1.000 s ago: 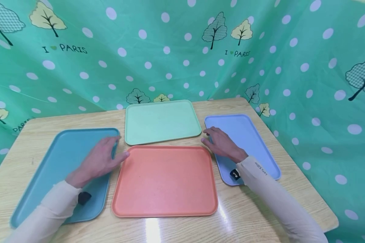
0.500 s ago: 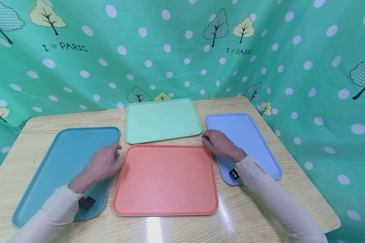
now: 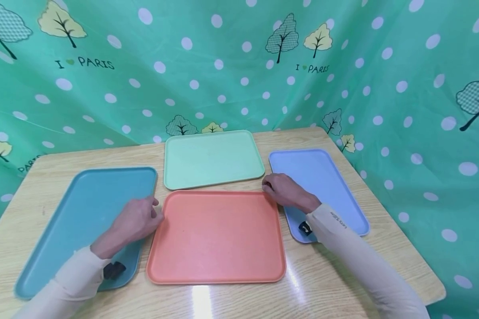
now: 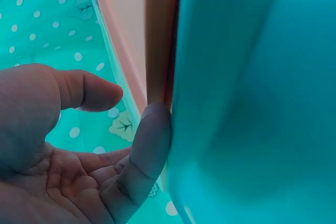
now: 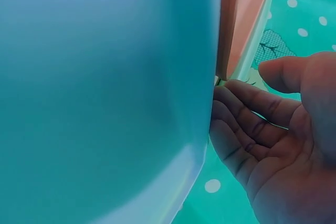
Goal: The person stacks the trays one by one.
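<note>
A coral-red tray (image 3: 215,239) lies flat on the wooden table, between a teal tray (image 3: 104,199) and a periwinkle-blue tray (image 3: 311,177). My left hand (image 3: 133,221) is at the red tray's upper left side, over the teal tray's right edge. In the left wrist view its index fingertip (image 4: 152,129) reaches the gap between the two trays, with the thumb apart. At the red tray's upper right corner is my right hand (image 3: 285,190). Its bent fingers (image 5: 228,142) touch or nearly touch the tray edges there, the thumb held away from them. Neither hand pinches a tray.
Behind the red tray lies a pale green tray (image 3: 213,159). A green dotted curtain (image 3: 223,66) stands at the back and the sides of the table (image 3: 175,305). Black bands (image 3: 113,270) sit at the wrists.
Both hands have come down toward the red tray's sides, and their fingers have bent inward from a straighter spread. The left hand has moved slightly nearer the body. The trays have not moved.
</note>
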`<state>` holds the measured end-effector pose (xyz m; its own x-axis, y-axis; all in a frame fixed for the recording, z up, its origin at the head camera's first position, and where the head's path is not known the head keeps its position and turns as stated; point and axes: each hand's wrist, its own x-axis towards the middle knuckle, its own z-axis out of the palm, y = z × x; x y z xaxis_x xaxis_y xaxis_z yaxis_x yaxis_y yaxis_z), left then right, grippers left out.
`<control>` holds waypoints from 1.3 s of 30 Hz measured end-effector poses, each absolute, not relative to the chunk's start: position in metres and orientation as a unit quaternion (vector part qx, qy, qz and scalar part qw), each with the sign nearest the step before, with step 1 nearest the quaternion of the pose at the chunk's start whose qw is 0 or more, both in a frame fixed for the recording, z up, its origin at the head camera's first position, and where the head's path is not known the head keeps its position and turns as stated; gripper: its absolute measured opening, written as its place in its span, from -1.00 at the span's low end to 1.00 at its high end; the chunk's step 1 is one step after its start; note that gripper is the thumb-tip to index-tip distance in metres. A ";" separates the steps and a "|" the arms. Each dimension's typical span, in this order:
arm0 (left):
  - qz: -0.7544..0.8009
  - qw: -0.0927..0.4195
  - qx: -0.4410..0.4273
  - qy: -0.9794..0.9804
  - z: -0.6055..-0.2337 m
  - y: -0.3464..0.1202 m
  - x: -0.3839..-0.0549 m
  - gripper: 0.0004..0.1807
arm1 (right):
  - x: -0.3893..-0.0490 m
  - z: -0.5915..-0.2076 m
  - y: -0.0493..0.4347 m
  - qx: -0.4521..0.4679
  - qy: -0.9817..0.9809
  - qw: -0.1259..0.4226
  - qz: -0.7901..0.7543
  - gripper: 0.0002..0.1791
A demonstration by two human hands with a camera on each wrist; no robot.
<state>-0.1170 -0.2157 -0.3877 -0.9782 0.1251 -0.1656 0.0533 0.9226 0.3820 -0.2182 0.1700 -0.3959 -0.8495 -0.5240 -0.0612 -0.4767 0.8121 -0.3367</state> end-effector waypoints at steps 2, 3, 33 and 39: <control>0.190 0.108 0.040 0.975 -0.387 -0.215 -0.116 -0.53 | -0.218 -0.397 0.169 -0.267 0.948 0.078 -0.155 -0.72; 0.188 0.111 0.038 0.975 -0.387 -0.214 -0.115 -0.53 | -0.218 -0.397 0.169 -0.267 0.948 0.079 -0.155 -0.72; 0.184 0.116 0.032 0.976 -0.386 -0.203 -0.085 -0.72 | -0.220 -0.400 0.164 -0.248 0.954 0.087 -0.143 -0.74; 0.185 0.130 0.026 0.974 -0.387 -0.202 -0.082 -0.75 | -0.221 -0.402 0.162 -0.248 0.954 0.094 -0.141 -0.76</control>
<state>-0.0823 -0.2024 -0.3866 -0.9648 0.0979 -0.2442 0.0016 0.9303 0.3668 -0.2206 0.1621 -0.4017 -0.8599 -0.4988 -0.1089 -0.4458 0.8375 -0.3161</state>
